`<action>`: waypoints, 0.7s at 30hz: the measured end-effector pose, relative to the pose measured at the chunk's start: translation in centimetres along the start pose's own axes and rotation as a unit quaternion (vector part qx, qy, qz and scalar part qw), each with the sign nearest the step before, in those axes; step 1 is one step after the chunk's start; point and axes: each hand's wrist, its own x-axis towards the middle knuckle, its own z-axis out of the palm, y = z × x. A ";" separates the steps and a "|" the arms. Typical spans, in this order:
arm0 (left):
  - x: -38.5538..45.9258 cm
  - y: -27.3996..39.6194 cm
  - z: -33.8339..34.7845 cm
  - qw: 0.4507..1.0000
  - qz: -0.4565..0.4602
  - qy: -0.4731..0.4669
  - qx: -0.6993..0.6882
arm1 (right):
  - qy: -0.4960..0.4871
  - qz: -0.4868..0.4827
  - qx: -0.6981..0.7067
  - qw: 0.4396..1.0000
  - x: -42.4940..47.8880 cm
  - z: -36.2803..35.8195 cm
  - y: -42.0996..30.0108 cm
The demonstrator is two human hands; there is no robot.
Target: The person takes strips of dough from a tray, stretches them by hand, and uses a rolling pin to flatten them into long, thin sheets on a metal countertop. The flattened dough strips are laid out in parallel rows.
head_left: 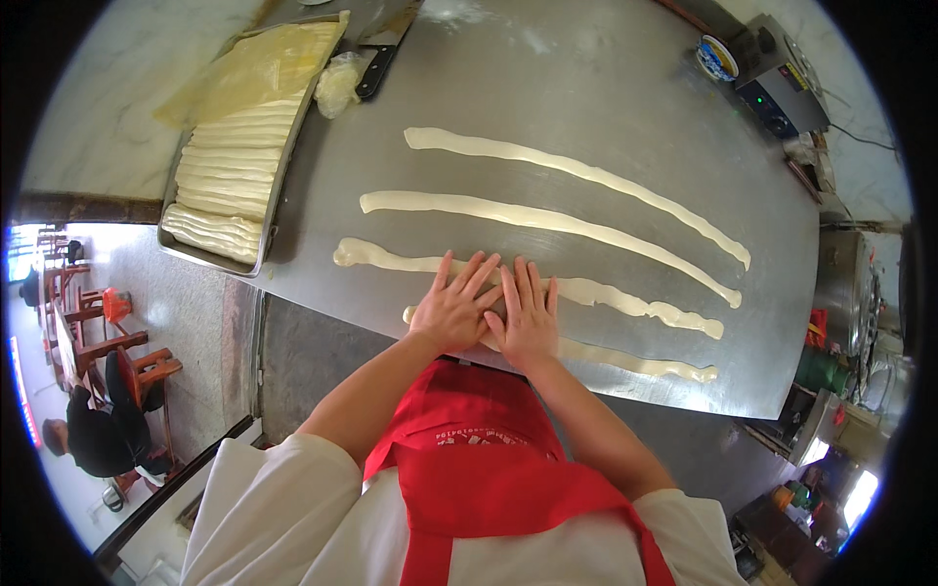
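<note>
My left hand [456, 311] lies flat with its fingers spread over a long dough rope [396, 260]. Beside it my right hand [529, 311] rests palm down on the same rope, thumb near the left hand. Neither hand grips anything, and both cover the rope's middle. This rope is lumpy and uneven toward its right end. Closer to my body lies another dough rope [634, 360], partly hidden under my hands and wrists. Beyond my fingers stretch a smoother, flatter dough strip [542, 218] and the farthest dough strip [571, 165], roughly parallel.
A metal tray [277, 198] of dough strips, partly under a yellowish plastic sheet [242, 73], stands at the left of the steel table [623, 88]. Near it are a cleaver [377, 69] and a plastic bag [339, 84]. An electric appliance [780, 88] and bowl [717, 58] sit far right.
</note>
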 end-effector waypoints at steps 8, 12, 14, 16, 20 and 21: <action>-0.9 -3.1 -0.7 0.999 0.028 -0.006 -0.023 | -0.036 -0.019 -0.001 0.999 0.6 -1.0 -0.8; -0.7 -3.2 -0.9 0.999 0.023 -0.022 -0.023 | -0.028 -0.013 0.004 1.000 0.5 -0.7 -0.5; -0.5 -3.3 -0.7 0.999 0.027 -0.029 -0.015 | -0.017 -0.015 0.021 1.000 0.3 -0.7 -0.1; -0.4 -3.4 -0.9 0.999 0.027 -0.030 -0.009 | -0.008 -0.029 0.052 0.998 0.3 -1.1 0.4; -0.4 -3.2 -1.0 0.998 0.020 -0.063 0.022 | -0.006 -0.007 -0.004 1.000 -1.5 -3.1 4.8; -0.5 -3.1 -1.2 0.997 0.021 -0.070 0.029 | 0.002 -0.001 -0.027 1.000 -2.2 -3.7 6.2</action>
